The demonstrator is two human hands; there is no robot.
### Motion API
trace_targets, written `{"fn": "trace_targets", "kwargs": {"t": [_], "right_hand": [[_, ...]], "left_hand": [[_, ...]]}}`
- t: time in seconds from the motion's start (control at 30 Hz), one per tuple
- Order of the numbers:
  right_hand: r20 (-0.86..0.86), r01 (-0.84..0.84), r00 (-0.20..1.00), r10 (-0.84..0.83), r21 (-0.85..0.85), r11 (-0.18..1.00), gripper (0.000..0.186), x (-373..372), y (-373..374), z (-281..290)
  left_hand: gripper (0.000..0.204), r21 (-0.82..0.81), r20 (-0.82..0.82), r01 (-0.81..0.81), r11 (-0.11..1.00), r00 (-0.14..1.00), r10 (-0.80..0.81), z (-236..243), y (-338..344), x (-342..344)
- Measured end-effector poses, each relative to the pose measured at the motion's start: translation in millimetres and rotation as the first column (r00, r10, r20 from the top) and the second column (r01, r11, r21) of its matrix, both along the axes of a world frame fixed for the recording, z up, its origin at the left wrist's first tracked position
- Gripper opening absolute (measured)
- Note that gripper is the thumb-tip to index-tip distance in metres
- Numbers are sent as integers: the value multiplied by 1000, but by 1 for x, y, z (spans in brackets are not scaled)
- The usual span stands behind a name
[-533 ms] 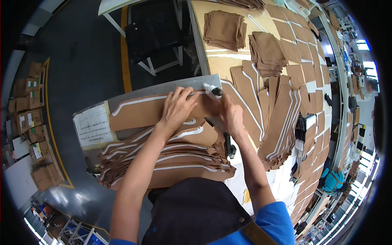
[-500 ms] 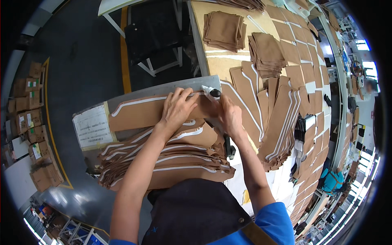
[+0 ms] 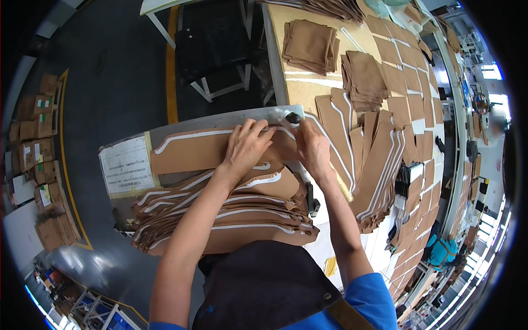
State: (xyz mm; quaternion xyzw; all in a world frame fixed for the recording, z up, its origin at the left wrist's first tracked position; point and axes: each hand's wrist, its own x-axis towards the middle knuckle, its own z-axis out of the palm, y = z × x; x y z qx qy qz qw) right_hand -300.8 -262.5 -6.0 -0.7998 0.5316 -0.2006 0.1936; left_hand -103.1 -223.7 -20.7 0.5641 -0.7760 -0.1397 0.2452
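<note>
A brown leather-like piece (image 3: 192, 153) with a white strip along its far edge lies on a grey metal plate (image 3: 206, 122). My left hand (image 3: 246, 147) rests on this piece, palm down, fingers spread and slightly bent, the tips at the white-edged side. My right hand (image 3: 313, 149) is closed round a hammer (image 3: 342, 186) with a pale wooden handle. Its blurred metal head, with a dark round end, is over the plate's right end; whether it touches the piece I cannot tell. Nearer me lies a layered pile of similar brown pieces (image 3: 258, 220) with white strips.
Fanned white-striped pieces (image 3: 379, 165) cover the table on the right. Two stacks of brown panels (image 3: 311, 47) sit beyond them. A labelled sheet (image 3: 127, 168) is taped at the plate's left end. A dark stool (image 3: 212, 47) and cartons (image 3: 45, 132) stand on the floor leftward.
The hammer head has risen slightly and is more blurred, with my right hand moving a little farther off. My left hand stays on the piece. The whole view has shifted slightly.
</note>
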Motion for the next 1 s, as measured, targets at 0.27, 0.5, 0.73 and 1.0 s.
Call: {"fn": "trace_targets", "kwargs": {"t": [0.27, 0.5, 0.73, 1.0], "right_hand": [[159, 28, 987, -20, -49, 998, 18, 10, 0, 3], [105, -15, 994, 1, 134, 991, 16, -3, 9, -7], [2, -49, 999, 49, 10, 999, 21, -16, 8, -2], [171, -370, 916, 363, 8, 929, 19, 85, -20, 26]], "left_hand": [[29, -12, -36, -10, 1000, 999, 10, -2, 0, 0], [24, 36, -122, -100, 994, 987, 104, 12, 13, 37], [52, 183, 207, -482, 857, 871, 445, 14, 99, 125], [60, 227, 96, -445, 866, 895, 435, 17, 84, 73]]}}
